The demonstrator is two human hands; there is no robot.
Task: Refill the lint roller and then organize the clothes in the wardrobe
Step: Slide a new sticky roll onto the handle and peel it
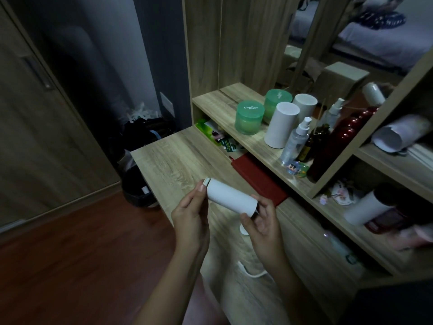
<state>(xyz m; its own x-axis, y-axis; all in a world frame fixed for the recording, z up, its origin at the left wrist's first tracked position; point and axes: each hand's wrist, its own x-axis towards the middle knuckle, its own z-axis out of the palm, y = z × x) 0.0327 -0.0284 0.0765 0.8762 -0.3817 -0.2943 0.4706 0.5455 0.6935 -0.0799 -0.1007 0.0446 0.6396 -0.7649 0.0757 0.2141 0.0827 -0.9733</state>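
Observation:
A white cylindrical lint roller [230, 197] lies tilted between both my hands above the wooden desk top [178, 156]. My left hand [192, 212] pinches its upper left end, where a small white cap shows. My right hand [260, 221] grips the lower right end. A small white round piece [242, 230] lies on the desk under my right hand. Two white paper rolls [282, 124] stand upright on the shelf behind. A wardrobe door [35, 113] stands at the left.
The shelf [234, 109] carries a green jar [248, 119], spray bottles [296, 139], a brown bottle and a dark red bottle [335, 146]. A red notebook [260, 179] lies on the desk. A black bin [138, 188] stands on the floor at the desk's left end. A mirror hangs above.

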